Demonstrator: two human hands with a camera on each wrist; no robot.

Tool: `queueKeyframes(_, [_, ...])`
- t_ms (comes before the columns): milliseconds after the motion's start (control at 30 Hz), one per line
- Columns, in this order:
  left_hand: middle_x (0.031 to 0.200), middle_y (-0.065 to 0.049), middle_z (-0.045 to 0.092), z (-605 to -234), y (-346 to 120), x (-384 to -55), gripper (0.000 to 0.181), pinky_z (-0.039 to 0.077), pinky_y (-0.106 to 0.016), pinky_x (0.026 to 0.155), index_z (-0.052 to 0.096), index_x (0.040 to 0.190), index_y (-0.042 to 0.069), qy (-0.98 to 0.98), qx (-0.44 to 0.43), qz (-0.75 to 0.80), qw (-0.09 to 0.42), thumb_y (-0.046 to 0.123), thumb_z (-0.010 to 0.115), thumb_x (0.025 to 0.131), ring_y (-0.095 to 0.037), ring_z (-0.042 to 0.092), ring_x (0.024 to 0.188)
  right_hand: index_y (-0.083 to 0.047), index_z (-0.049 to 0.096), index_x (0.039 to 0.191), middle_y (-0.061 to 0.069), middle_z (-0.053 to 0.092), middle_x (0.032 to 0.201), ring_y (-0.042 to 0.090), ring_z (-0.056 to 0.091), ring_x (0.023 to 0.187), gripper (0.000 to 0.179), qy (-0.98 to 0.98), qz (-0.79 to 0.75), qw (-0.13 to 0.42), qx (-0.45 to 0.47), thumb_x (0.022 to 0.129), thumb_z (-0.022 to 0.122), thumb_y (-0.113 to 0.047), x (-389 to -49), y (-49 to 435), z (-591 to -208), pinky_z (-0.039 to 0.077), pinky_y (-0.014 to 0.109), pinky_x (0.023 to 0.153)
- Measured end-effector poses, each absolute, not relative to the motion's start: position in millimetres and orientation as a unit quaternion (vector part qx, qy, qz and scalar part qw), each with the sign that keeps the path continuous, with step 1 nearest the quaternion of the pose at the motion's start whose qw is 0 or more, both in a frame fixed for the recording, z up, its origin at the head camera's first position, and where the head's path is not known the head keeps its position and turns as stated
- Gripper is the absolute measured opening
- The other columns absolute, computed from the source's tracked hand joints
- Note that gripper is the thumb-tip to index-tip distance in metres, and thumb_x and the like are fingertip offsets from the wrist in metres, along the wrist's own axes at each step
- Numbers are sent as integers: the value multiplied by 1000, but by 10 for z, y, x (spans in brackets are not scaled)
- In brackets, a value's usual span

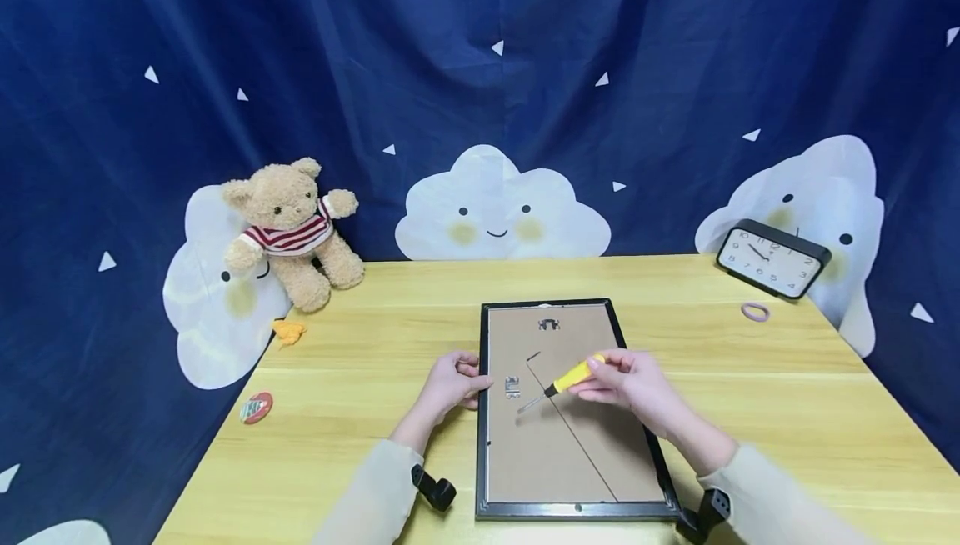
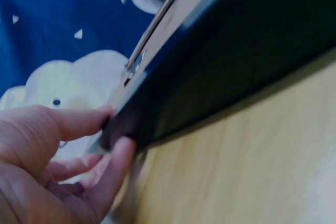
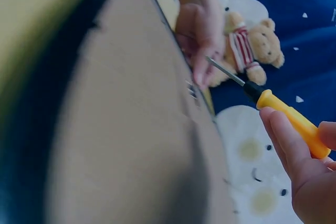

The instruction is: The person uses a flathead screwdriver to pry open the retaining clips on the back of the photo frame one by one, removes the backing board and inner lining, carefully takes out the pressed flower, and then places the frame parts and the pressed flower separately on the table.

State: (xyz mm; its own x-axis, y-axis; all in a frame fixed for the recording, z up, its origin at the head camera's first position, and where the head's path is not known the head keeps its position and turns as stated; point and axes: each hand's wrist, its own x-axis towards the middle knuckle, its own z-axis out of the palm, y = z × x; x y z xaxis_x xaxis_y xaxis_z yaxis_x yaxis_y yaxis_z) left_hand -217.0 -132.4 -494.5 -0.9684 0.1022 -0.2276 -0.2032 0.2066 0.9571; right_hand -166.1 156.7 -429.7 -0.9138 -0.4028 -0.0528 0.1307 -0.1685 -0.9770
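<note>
A black-rimmed picture frame lies back side up on the table, its brown backing board showing two small metal hangers and a dark diagonal line. My left hand grips the frame's left edge, thumb on top and fingers at the side. In the left wrist view the left fingertips pinch the dark rim. My right hand holds a yellow screwdriver by its handle over the board. The screwdriver's metal shaft points down and left, its tip close above the board near the left hanger.
A teddy bear in a striped top sits at the back left. An orange item and a round red badge lie along the left edge. At the back right are a black clock and a purple ring.
</note>
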Motion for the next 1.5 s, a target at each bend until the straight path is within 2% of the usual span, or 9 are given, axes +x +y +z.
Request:
queueKeyframes(100, [90,-14,52,-4915,-1309,-2117,51,57,-36,51,51,114,-6,783,-26,609,122,3,78,72,-20,58,68,24,43,110,35,58,102,40,62,95,34,608,-763,192,-104,94,52,-5,-1590,1535,-4395,50,40,85])
queueKeyframes(267, [87,-14,59,-4903,-1272,-2096,45,57,-37,50,51,110,-6,776,-50,616,122,0,75,72,-20,61,62,23,44,110,34,59,102,38,62,95,33,605,-766,200,-88,94,52,-5,-1541,1502,-4508,51,40,85])
queueKeyframes(700, [83,-13,64,-4936,-1178,-2272,40,56,-35,48,57,105,-5,755,-77,645,89,1,76,70,-18,63,61,23,43,112,32,60,103,35,64,93,35,616,-763,180,-83,94,53,-5,-1559,1406,-4564,51,40,84])
queueKeyframes(1067, [78,-10,60,-4927,-1124,-2322,31,55,-34,46,62,99,-5,755,-93,646,67,3,75,72,-17,60,61,22,44,115,30,60,102,33,65,91,34,641,-751,147,-61,93,52,-2,-1528,1327,-4595,52,36,82])
queueKeyframes(1233, [80,-10,61,-4961,-1135,-2333,35,56,-33,47,62,104,-4,756,-78,647,64,4,76,73,-16,60,60,22,45,113,30,60,100,32,66,88,32,660,-739,126,-53,92,52,0,-1518,1329,-4584,53,35,80])
queueKeyframes(1500, [89,-12,59,-5037,-1184,-2348,43,56,-33,50,59,114,-3,758,-44,647,63,5,76,75,-15,59,61,22,48,112,31,61,99,35,64,91,29,653,-743,131,-66,91,52,2,-1513,1284,-4586,53,36,81])
